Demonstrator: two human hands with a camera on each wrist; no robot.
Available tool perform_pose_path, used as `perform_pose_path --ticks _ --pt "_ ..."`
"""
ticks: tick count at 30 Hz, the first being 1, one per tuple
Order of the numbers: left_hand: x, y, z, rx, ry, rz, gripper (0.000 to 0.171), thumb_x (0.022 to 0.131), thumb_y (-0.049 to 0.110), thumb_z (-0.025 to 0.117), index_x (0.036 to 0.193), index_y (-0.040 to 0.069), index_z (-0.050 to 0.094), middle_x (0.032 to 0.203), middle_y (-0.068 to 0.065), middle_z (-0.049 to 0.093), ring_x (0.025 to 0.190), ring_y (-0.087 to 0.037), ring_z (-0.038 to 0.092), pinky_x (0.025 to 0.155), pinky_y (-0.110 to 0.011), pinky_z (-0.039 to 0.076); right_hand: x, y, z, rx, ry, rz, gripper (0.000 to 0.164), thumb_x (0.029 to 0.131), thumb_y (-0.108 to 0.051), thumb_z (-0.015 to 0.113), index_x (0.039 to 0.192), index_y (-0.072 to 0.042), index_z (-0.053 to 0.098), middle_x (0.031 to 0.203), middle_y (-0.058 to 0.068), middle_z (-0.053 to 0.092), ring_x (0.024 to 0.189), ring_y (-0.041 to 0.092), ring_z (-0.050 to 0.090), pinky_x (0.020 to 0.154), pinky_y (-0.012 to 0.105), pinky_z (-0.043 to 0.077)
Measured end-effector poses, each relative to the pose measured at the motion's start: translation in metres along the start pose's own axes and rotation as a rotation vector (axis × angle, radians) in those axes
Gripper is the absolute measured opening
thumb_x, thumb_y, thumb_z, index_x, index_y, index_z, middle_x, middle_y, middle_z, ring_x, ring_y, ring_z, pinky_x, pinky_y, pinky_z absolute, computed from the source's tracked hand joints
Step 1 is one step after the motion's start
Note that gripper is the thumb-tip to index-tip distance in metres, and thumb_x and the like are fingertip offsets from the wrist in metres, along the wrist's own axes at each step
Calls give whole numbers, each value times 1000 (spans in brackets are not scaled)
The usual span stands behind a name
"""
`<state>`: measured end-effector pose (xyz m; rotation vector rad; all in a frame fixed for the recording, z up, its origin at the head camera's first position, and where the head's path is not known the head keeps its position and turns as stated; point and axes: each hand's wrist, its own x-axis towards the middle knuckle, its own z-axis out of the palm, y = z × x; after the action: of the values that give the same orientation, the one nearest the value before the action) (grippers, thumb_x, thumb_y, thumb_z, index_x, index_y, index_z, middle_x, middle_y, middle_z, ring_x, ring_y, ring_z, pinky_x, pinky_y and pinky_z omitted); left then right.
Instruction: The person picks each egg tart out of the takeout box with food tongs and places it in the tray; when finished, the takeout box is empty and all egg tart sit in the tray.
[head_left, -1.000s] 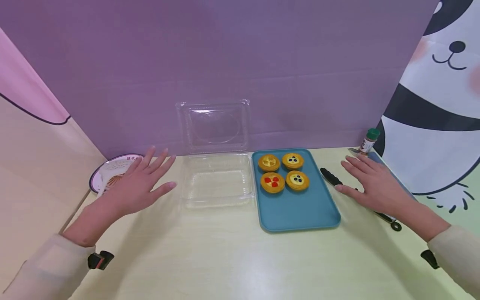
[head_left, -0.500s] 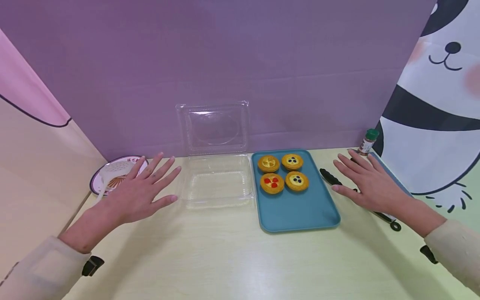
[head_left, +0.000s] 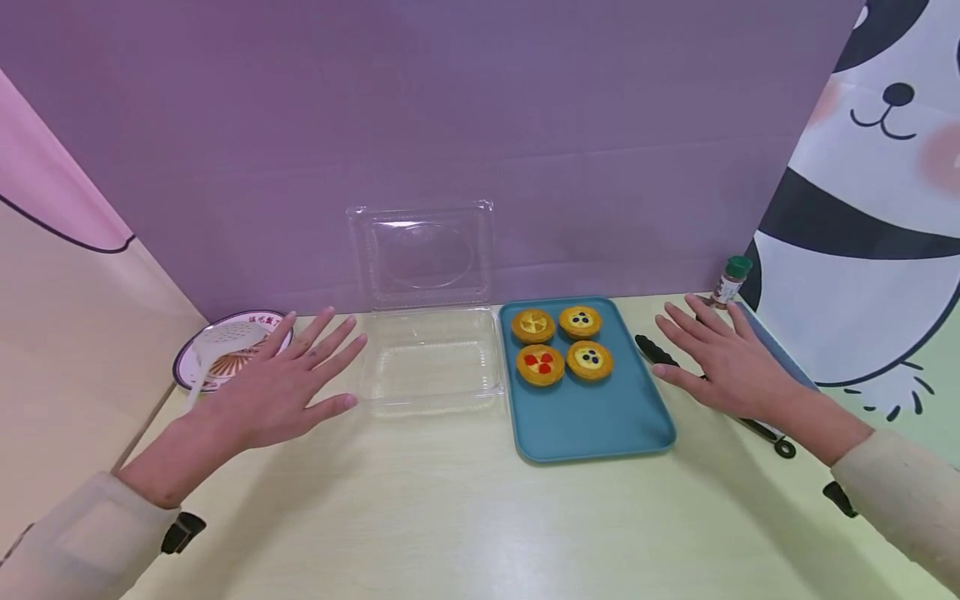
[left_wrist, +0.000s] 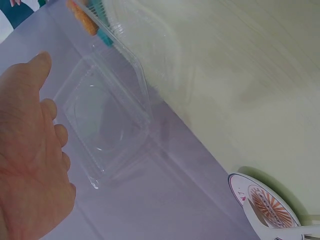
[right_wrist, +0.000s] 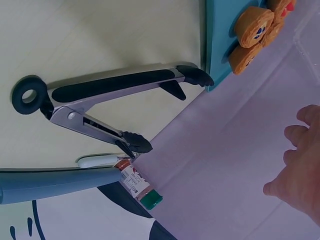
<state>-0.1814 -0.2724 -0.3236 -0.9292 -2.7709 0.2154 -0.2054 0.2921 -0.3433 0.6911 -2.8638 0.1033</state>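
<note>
My left hand (head_left: 281, 396) hovers with fingers spread over the table's left side, holding nothing. Behind it, partly covered, are a patterned plate (head_left: 180, 367) and a white slotted skimmer (head_left: 228, 333) lying on it. To its right stands a clear plastic box (head_left: 435, 367), its hinged lid (head_left: 423, 258) raised. Fingers spread and holding nothing, my right hand (head_left: 731, 367) hovers above black-handled tongs (right_wrist: 117, 87), which lie spread apart. Between the hands, a blue tray (head_left: 596, 425) carries several tarts, one topped with red pieces (head_left: 540, 365), another with dark dots (head_left: 589, 360).
At the back right stands a green-capped spice bottle (right_wrist: 135, 181). Beside it are a blue tray-like thing (right_wrist: 55, 184) and a white-handled utensil (right_wrist: 97, 161), partly hidden. A purple backdrop (head_left: 420, 100) rises behind the table; a panda-printed panel (head_left: 855, 317) flanks the right.
The whole head view has shifted slightly left. My left hand has come down a little and uncovered more of the skimmer; my right hand has moved slightly left and its fingers have spread.
</note>
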Motion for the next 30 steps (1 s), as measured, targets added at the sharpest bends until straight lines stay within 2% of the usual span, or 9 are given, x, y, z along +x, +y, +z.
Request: perform_pose_path --ticks 5,10,22,30 --pt "1 1 0 -5 -28 -4 72 101 55 48 159 17 27 168 -10 20 157 -32 6 124 -55 0 2 -1 -2 -2 -7 9 74 98 -53 55 157 -14 32 165 14 26 157 33 7 122 60 -9" --pt "-1 1 -1 -25 -35 -9 73 101 54 49 159 17 28 167 -12 21 157 -33 7 126 -48 -7 4 -1 -3 3 -29 35 74 98 -53 55 157 -15 32 166 12 25 157 31 5 121 62 -8" --pt "-3 1 0 -54 -64 -32 73 101 55 48 159 18 26 168 -11 20 157 -33 6 126 -46 -9 0 2 4 -25 -1 13 75 98 -56 53 157 -14 32 164 14 30 156 35 8 120 63 -13" --pt "-2 0 0 -55 -84 -44 75 100 56 49 160 17 24 168 -11 19 157 -32 5 126 -50 -3 -1 3 2 -16 -9 22 76 99 -56 52 158 -14 30 163 15 30 157 35 7 119 66 -11"
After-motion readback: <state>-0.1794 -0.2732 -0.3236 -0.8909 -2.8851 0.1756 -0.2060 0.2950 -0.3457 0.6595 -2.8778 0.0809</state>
